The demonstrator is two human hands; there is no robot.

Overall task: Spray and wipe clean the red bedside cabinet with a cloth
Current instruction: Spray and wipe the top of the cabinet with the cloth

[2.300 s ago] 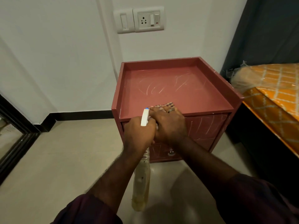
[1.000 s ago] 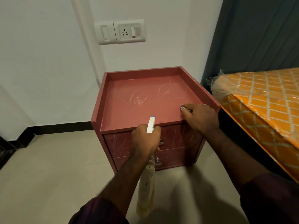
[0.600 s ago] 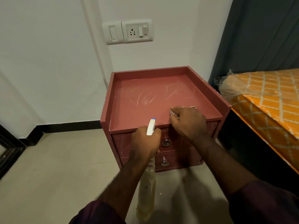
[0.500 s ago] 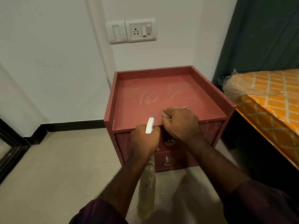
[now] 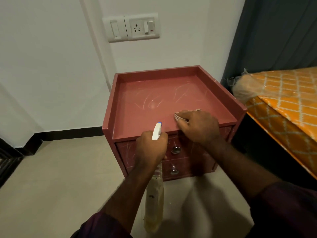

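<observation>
Your right hand (image 5: 199,127) has slid the cloth (image 5: 179,115) toward 3 o'clock along the cabinet (image 5: 154,100) front edge, curled over it; your left hand (image 5: 151,148) clamps the spray bottle (image 5: 154,203) at 6 o'clock.

No text, label, brand or number can be read on anything here.

A bedroom; bedside cabinet (image 5: 154,73) beside a mattress (image 5: 284,100); curtain (image 5: 274,31) behind.
</observation>
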